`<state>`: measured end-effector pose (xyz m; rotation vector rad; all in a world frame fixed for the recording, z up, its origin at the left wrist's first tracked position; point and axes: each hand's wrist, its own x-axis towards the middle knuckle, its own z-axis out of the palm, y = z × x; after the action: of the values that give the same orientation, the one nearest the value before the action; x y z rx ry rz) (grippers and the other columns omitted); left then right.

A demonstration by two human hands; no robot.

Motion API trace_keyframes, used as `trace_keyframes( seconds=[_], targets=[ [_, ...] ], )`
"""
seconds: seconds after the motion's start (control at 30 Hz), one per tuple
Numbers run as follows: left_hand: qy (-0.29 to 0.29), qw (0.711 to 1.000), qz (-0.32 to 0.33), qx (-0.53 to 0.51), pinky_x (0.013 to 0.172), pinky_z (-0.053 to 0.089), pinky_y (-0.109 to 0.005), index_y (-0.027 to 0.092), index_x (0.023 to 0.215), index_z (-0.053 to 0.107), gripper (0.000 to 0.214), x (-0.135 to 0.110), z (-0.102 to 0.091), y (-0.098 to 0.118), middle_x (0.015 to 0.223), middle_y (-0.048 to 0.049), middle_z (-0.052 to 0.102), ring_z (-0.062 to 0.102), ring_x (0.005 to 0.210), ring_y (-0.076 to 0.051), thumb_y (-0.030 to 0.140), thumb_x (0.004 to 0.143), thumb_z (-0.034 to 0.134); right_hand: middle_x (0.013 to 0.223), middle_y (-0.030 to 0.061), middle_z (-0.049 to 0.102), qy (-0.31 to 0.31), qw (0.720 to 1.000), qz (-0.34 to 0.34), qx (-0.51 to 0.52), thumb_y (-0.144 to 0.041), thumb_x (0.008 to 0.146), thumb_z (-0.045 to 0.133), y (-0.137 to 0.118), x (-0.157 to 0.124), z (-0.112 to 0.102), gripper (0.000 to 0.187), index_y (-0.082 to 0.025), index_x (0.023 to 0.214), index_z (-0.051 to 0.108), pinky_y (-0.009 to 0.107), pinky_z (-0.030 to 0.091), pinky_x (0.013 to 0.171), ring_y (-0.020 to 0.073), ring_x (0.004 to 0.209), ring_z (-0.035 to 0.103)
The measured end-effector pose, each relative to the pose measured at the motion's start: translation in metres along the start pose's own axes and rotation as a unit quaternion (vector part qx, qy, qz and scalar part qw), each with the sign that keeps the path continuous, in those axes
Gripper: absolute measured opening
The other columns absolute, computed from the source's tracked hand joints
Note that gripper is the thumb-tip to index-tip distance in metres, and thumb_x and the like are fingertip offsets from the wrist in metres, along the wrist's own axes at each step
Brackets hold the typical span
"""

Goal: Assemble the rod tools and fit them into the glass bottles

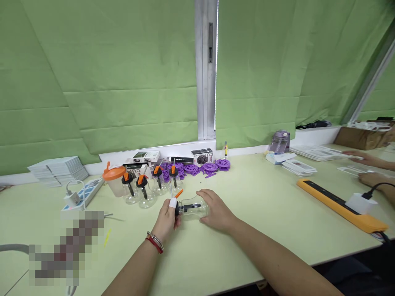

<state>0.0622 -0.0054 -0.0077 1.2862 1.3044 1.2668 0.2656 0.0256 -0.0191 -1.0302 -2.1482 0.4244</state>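
My right hand [215, 211] lies wrapped over a clear plastic bottle [194, 208] that rests on its side on the pale green table [253, 197]. At the bottle's left end, my left hand [166, 220] pinches the black cap [177, 209]; one finger wears a white tip cover. An orange piece and a thin clear tube [178, 192] stick up just above the cap. Behind my hands stand several finished bottles [145, 193] with orange-and-black tops.
An orange-lidded cup [114, 179], purple plastic wheels [210, 167] and small boxes [202, 156] line the windowsill edge. A white power strip [84, 193] lies at left, an orange one [339, 205] at right. Another person's hands [368, 168] work at far right.
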Motion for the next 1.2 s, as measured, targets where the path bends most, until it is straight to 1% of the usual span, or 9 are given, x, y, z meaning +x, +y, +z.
trace_keyframes(
  seconds=[0.27,0.47,0.57,0.73,0.83,0.9,1.0,1.1,1.2],
  targets=[
    [0.005,1.000,-0.025,-0.014,0.032,0.028,-0.020,0.020,0.089,0.042,0.046,0.000,-0.001,0.000,0.060,0.0053,0.050,0.044,0.039,-0.009,0.064,0.082,0.037,0.134,0.0081,0.042,0.007,0.994,0.020,0.109,-0.025,0.055,0.078,-0.001,-0.003,-0.005,0.083,-0.026,0.129,0.040,0.044,0.029,0.109,0.0256,0.127,0.038],
    [0.021,0.998,-0.061,0.024,0.033,0.024,-0.019,0.020,0.089,0.043,0.045,-0.002,0.001,0.005,0.057,0.0056,0.050,0.040,0.036,-0.008,0.064,0.082,0.036,0.124,0.0080,0.049,-0.061,0.973,0.068,0.213,-0.037,0.052,0.083,0.011,-0.002,-0.003,0.086,-0.027,0.127,0.041,0.042,0.040,0.096,0.0243,0.111,0.049],
    [0.020,0.997,-0.068,0.034,0.033,0.022,-0.019,0.020,0.088,0.043,0.042,-0.003,0.003,0.007,0.054,0.0065,0.048,0.038,0.035,-0.008,0.062,0.083,0.035,0.119,0.0089,0.049,-0.081,0.949,0.086,0.292,-0.046,0.064,0.075,0.013,-0.001,0.002,0.075,-0.026,0.126,0.038,0.037,0.045,0.087,0.0193,0.097,0.054],
    [0.015,0.998,-0.063,0.022,0.033,0.024,-0.019,0.020,0.089,0.043,0.042,-0.003,0.005,0.005,0.056,0.0059,0.050,0.041,0.037,-0.008,0.061,0.082,0.036,0.111,0.0080,0.052,-0.037,0.922,0.112,0.368,-0.060,0.080,0.052,0.009,0.003,0.005,0.053,-0.024,0.116,0.038,0.037,0.048,0.079,0.0153,0.081,0.056],
    [0.027,0.998,-0.062,0.006,0.033,0.024,-0.019,0.020,0.090,0.043,0.042,-0.001,0.004,0.002,0.057,0.0053,0.051,0.041,0.037,-0.008,0.061,0.082,0.038,0.123,0.0085,0.047,-0.063,0.899,0.121,0.415,-0.056,0.072,0.064,0.010,0.002,0.001,0.062,-0.027,0.122,0.040,0.033,0.049,0.074,0.0172,0.090,0.056],
    [0.033,0.997,-0.065,-0.005,0.033,0.024,-0.019,0.020,0.090,0.043,0.043,0.000,0.002,0.001,0.058,0.0049,0.051,0.042,0.038,-0.008,0.062,0.081,0.038,0.137,0.0086,0.037,-0.087,0.879,0.116,0.455,-0.047,0.063,0.075,0.013,0.001,-0.002,0.077,-0.031,0.129,0.038,0.031,0.049,0.076,0.0191,0.102,0.054],
    [0.036,0.997,-0.061,-0.012,0.033,0.024,-0.018,0.020,0.089,0.043,0.043,0.000,0.001,0.000,0.059,0.0047,0.052,0.042,0.038,-0.008,0.062,0.081,0.039,0.144,0.0090,0.031,-0.109,0.863,0.133,0.475,-0.044,0.061,0.077,0.017,0.000,-0.006,0.084,-0.033,0.134,0.037,0.027,0.050,0.070,0.0204,0.105,0.055],
    [0.031,0.997,-0.061,-0.027,0.032,0.023,-0.018,0.020,0.088,0.043,0.044,-0.001,0.001,0.002,0.056,0.0053,0.051,0.041,0.038,-0.008,0.063,0.081,0.038,0.123,0.0109,0.052,-0.122,0.873,0.172,0.439,-0.056,0.071,0.065,0.020,0.000,-0.006,0.075,-0.027,0.135,0.039,0.020,0.041,0.047,0.0159,0.078,0.063],
    [0.028,0.996,-0.074,-0.039,0.031,0.021,-0.018,0.019,0.086,0.044,0.045,-0.001,0.001,0.002,0.053,0.0062,0.048,0.039,0.036,-0.008,0.064,0.080,0.038,0.094,0.0084,0.064,-0.127,0.889,0.190,0.397,-0.062,0.080,0.050,0.021,0.001,-0.003,0.072,-0.018,0.137,0.040,0.019,0.030,0.040,0.0104,0.055,0.058]
  ],
)
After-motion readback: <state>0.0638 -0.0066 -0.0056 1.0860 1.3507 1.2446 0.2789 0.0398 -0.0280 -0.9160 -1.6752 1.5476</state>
